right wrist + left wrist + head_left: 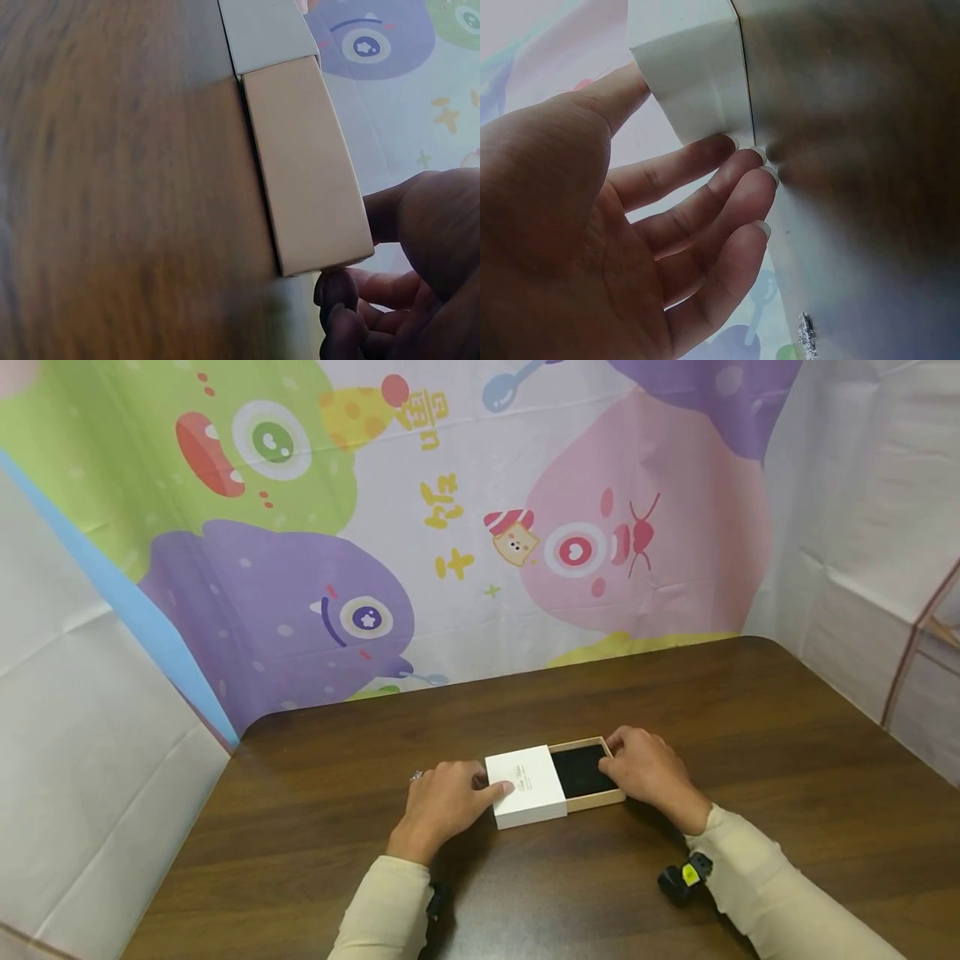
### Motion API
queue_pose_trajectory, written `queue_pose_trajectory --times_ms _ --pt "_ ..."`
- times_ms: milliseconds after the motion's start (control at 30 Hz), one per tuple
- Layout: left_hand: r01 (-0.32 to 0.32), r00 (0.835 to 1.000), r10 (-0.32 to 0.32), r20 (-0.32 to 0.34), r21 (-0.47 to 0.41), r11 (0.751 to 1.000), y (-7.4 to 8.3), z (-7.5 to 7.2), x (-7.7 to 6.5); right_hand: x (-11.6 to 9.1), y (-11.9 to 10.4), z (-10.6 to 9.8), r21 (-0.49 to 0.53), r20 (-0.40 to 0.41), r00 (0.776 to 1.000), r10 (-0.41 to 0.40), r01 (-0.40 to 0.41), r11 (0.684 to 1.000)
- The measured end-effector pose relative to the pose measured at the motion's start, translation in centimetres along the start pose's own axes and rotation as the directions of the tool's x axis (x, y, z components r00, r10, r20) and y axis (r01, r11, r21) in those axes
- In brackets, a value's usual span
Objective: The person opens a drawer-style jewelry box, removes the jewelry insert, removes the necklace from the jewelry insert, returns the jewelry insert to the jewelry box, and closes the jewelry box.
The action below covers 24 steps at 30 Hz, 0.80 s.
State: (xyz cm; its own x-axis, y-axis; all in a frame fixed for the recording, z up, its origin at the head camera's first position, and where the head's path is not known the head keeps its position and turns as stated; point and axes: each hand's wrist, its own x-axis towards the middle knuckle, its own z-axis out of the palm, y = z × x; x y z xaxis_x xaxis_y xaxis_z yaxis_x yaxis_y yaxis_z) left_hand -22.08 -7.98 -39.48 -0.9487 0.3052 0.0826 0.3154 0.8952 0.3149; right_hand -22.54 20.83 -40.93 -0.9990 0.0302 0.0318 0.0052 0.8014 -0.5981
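Observation:
A small drawer box lies flat on the table, partly slid apart. Its white sleeve (525, 787) bears fine printed lettering, and the tan drawer (596, 800) sticks out to the right, with a black lining or pad (577, 771) inside. My left hand (442, 802) grips the sleeve's left end, thumb on top and fingertips low against the end wall, as the left wrist view shows on the sleeve (697, 82). At the drawer's right end, my right hand (647, 767) pinches the end wall, thumb over the inside. The right wrist view shows the drawer's plain side (307, 165).
The brown wooden table (337, 760) extends around the box. Behind it hangs a cloth printed with cartoon monsters (465, 527), and pale cloth hangs at both sides. A black wrist device (684, 877) is strapped at the right sleeve cuff.

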Motion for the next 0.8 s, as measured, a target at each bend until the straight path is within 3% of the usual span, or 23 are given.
queue_pose_trajectory --times_ms 300,800 --pt "-0.014 1.000 0.014 -0.006 0.006 1.000 0.1 0.0 -0.1 -0.4 -0.9 0.6 0.083 0.012 0.994 -0.109 0.108 0.991" --pt "-0.035 0.999 0.035 -0.006 0.009 0.999 0.1 0.1 0.1 -0.6 -1.7 1.4 0.128 0.032 0.991 -0.131 0.126 0.984"
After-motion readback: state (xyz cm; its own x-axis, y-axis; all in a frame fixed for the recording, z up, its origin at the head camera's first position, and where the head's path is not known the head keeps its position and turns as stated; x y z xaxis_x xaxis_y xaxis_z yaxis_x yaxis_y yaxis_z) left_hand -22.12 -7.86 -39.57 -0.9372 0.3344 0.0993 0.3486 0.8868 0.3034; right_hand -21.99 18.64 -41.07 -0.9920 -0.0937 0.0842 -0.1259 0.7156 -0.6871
